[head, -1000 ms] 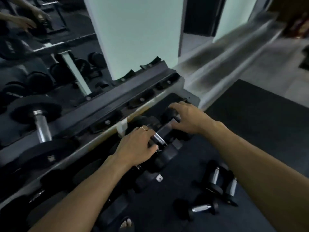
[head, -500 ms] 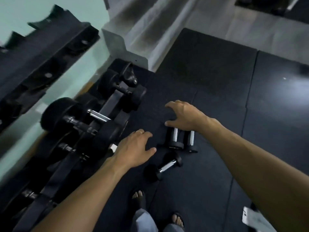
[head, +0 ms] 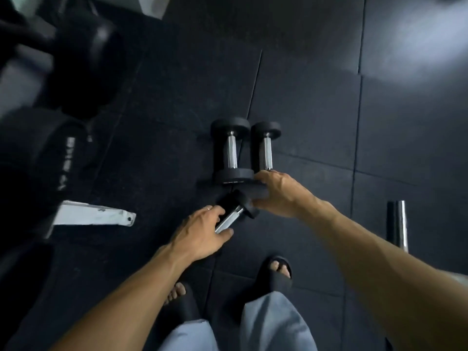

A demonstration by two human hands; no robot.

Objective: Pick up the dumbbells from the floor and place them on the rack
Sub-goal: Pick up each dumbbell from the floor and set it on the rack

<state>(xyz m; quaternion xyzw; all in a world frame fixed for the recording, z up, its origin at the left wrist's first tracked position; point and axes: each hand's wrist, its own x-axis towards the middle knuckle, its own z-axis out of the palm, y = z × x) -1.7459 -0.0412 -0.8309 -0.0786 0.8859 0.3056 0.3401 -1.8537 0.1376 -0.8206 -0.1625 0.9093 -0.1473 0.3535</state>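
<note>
L hand [head: 200, 233] grips dumbbell [head: 231, 217], axis diagonal, up-right.

Left hand [head: 200, 233] gripping angled dumbbell [head: 234, 215], right hand [head: 279, 193] touching upright dumbbell [head: 266, 150]

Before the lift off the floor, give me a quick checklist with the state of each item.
1. Left hand wrapped round the angled dumbbell handle: ok.
2. Right hand gripping the right-hand dumbbell of the pair: not ok, it sits on the near end, not on the handle.
3. Third dumbbell lying free on the mat: ok.
4. Feet clear of the dumbbells: ok.
5. Free slot on the rack: cannot tell, blurred.
</note>
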